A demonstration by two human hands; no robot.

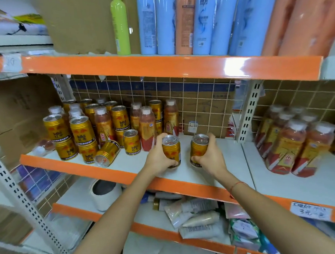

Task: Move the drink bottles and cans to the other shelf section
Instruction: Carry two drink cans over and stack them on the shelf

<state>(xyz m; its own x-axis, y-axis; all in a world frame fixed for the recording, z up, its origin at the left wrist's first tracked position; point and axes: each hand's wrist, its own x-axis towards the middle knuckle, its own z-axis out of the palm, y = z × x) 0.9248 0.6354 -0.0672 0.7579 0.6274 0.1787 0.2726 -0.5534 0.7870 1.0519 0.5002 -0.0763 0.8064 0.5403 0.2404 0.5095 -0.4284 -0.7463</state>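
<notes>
i have a gold red bull can in each hand, both at the middle of the frame over the bare stretch of the middle shelf (214, 163). my left hand (159, 160) has its grip wrapped around the left can (171, 151), thumb low on the label and fingers curled over the far side near the top. my right hand (210, 155) grips the right can (199, 149) the same way, mirrored. both cans are upright, with their bases at or just above the shelf board; i cannot tell whether they touch it.

holding them by the sides keeps the pull-tab tops level and lets me carry two at once, which suits a bulk move like this.

the rest of the stock sits at centre left of the frame: stacked gold cans (81, 132) two high, one tipped can (107, 154) lying on its side near the shelf edge, and orange drink bottles (148, 128) with white caps standing among them. at the right of the frame, past the perforated upright (248, 111), the neighbouring section already holds a cluster of the same bottles (294, 143). i judge that to be the destination, so the two cans go rightward across the divider, set down clear of those bottles.
</notes>
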